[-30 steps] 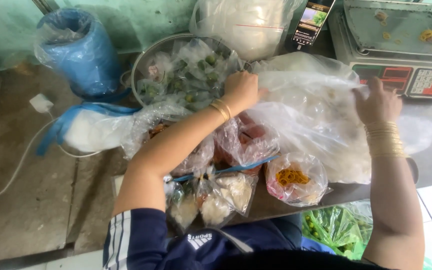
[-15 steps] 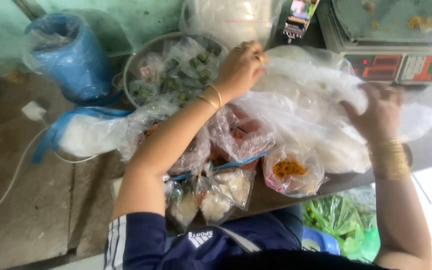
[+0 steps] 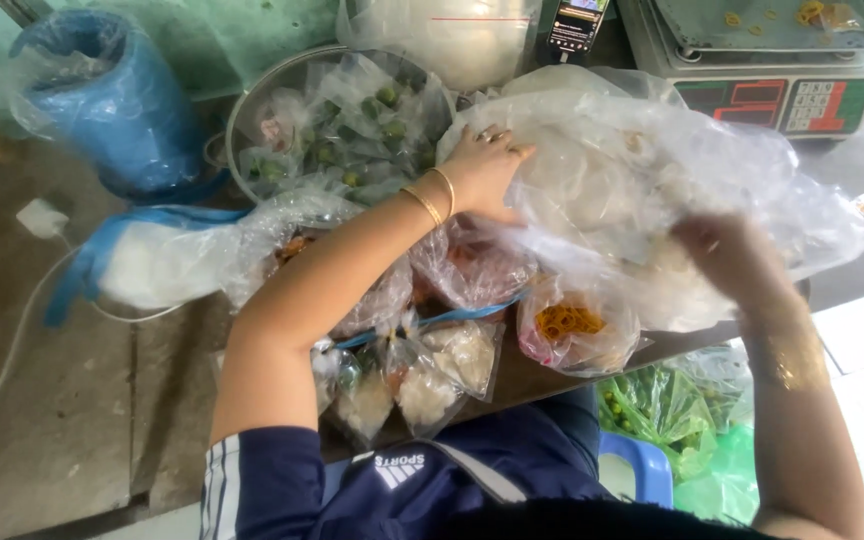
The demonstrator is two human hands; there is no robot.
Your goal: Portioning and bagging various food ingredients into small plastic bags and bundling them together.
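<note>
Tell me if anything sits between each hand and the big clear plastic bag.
Nothing visible does. The left hand rests flat on the big clear bag, and the right hand is blurred but already against its plastic.

The right hand (image 3: 727, 255) is motion-blurred and veiled by the large clear plastic bag (image 3: 652, 180), so its grip cannot be told. At the top edge, the weighing scale (image 3: 762, 60) and a phone (image 3: 577, 22) are cut off. The bag's pale contents stay indistinct.
</note>
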